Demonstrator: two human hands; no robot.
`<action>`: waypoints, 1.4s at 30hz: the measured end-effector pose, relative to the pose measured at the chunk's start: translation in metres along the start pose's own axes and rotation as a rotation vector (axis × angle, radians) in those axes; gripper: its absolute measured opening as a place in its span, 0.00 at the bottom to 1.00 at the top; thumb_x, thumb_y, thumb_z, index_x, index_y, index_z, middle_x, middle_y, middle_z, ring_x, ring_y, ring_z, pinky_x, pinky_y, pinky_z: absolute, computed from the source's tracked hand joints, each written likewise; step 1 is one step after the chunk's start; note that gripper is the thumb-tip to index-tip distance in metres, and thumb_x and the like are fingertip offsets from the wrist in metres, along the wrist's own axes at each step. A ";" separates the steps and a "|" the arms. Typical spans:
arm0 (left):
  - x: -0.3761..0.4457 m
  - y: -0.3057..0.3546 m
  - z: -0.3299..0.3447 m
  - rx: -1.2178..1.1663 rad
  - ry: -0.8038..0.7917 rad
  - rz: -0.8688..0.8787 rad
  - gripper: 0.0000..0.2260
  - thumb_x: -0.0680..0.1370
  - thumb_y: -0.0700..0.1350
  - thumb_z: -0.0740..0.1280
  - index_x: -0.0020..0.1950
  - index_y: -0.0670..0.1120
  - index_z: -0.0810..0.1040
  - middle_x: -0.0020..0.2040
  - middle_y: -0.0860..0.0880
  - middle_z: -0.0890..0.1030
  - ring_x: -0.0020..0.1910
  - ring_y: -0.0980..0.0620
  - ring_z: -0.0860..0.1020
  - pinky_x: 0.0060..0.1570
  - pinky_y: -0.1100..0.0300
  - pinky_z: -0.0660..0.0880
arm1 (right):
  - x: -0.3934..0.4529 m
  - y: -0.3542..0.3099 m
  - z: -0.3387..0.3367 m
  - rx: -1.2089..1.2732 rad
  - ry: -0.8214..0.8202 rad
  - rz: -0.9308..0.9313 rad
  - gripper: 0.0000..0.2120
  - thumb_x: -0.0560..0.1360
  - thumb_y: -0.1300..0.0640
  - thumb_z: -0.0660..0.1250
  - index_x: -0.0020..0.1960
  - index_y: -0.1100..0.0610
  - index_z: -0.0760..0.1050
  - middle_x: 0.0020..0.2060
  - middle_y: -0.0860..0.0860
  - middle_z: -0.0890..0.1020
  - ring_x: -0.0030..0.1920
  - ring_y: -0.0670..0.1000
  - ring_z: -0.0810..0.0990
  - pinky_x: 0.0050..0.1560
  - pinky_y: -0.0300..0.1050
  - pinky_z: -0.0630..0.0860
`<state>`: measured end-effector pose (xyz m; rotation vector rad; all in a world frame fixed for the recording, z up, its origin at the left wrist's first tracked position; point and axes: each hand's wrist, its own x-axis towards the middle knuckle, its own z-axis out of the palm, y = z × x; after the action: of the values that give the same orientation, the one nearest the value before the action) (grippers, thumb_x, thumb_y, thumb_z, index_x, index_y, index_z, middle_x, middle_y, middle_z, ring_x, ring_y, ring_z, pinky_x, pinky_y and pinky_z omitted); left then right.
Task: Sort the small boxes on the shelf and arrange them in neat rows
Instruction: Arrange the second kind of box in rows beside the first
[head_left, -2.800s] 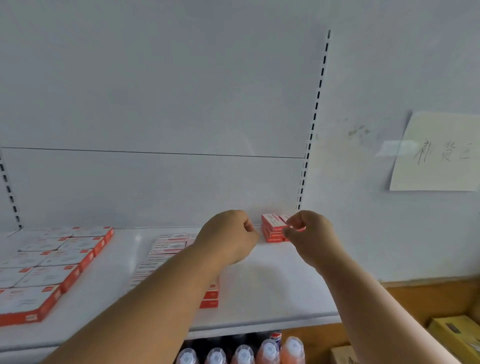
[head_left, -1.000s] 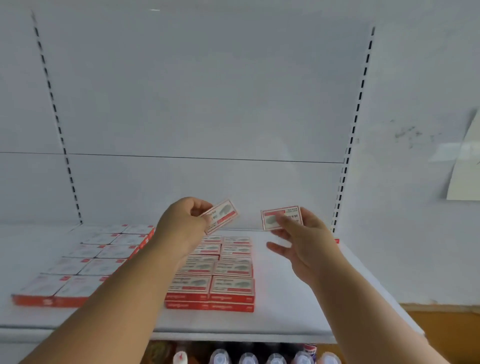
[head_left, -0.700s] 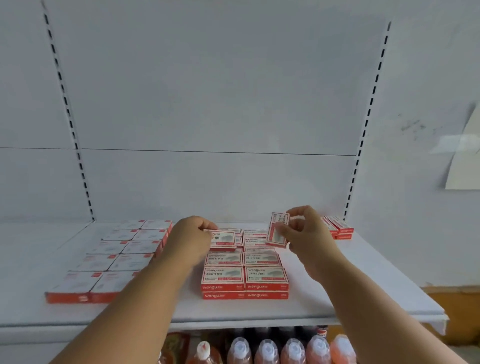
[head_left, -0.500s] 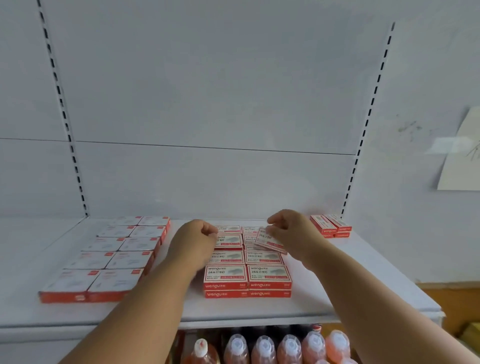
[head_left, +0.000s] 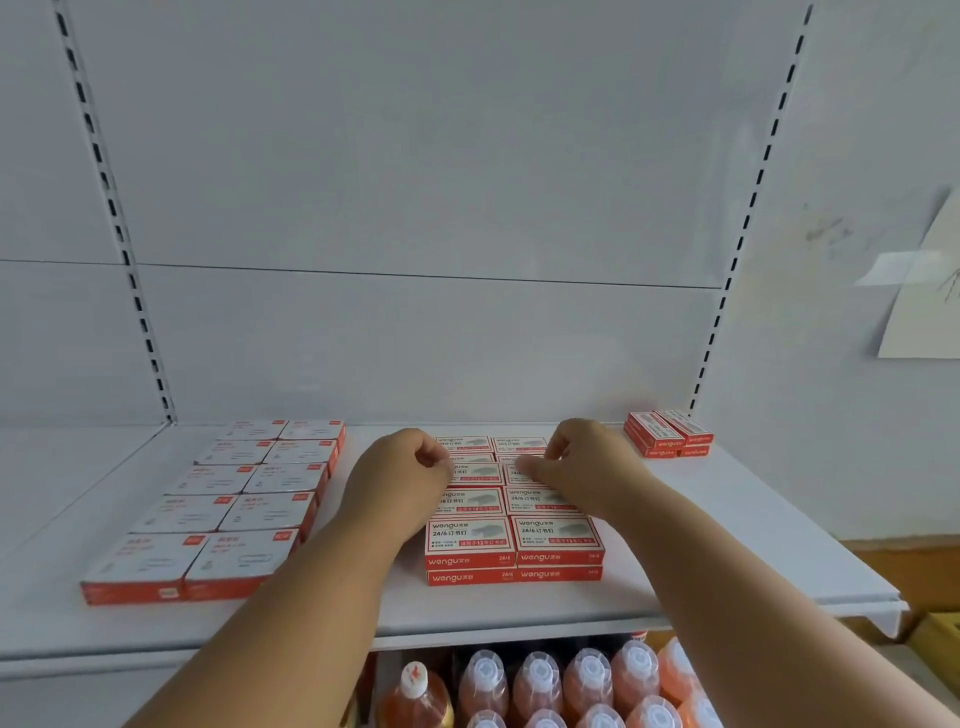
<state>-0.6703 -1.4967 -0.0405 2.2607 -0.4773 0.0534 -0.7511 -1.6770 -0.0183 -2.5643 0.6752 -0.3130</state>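
Small red-and-white staple boxes (head_left: 556, 535) lie in two neat columns, two layers high, at the middle of the white shelf (head_left: 727, 545). My left hand (head_left: 400, 478) has its fingers curled at the left edge of a small box (head_left: 475, 474) in the left column's third row. My right hand (head_left: 582, 467) is curved over a small box (head_left: 513, 474) in the right column, with thumb behind and fingertips on top; most of that box is hidden. A short stack of the same boxes (head_left: 667, 434) sits at the shelf's back right.
Larger white-topped red boxes (head_left: 244, 512) lie in two columns on the shelf's left part. Orange bottles (head_left: 540, 686) stand on the level below. A paper note (head_left: 924, 312) hangs on the right wall. A yellow carton (head_left: 940, 639) sits low at the right.
Both hands took small boxes from the back right stack, carried them left and lowered them. The boxes now lie flat on the two middle columns.
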 end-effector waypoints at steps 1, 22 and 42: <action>0.000 0.000 0.000 0.001 -0.004 0.002 0.03 0.79 0.50 0.67 0.49 0.53 0.79 0.45 0.57 0.82 0.42 0.56 0.82 0.41 0.61 0.80 | 0.001 -0.002 0.001 -0.001 -0.014 -0.011 0.17 0.71 0.38 0.70 0.45 0.52 0.76 0.40 0.46 0.80 0.40 0.47 0.80 0.39 0.45 0.78; -0.010 0.111 0.039 0.221 -0.206 0.330 0.06 0.78 0.52 0.64 0.52 0.55 0.79 0.48 0.58 0.78 0.48 0.56 0.77 0.49 0.60 0.75 | 0.024 0.085 -0.064 0.044 0.197 -0.073 0.10 0.74 0.49 0.69 0.37 0.53 0.73 0.33 0.46 0.78 0.35 0.47 0.75 0.32 0.41 0.70; 0.045 0.199 0.184 0.417 -0.207 -0.026 0.20 0.81 0.57 0.59 0.62 0.41 0.70 0.59 0.41 0.78 0.56 0.42 0.77 0.44 0.56 0.68 | 0.102 0.201 -0.085 0.251 -0.118 -0.053 0.24 0.72 0.53 0.69 0.66 0.50 0.68 0.49 0.50 0.80 0.43 0.53 0.81 0.41 0.46 0.78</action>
<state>-0.7204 -1.7660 -0.0137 2.6971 -0.5886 -0.1060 -0.7735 -1.9165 -0.0343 -2.3427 0.4925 -0.2448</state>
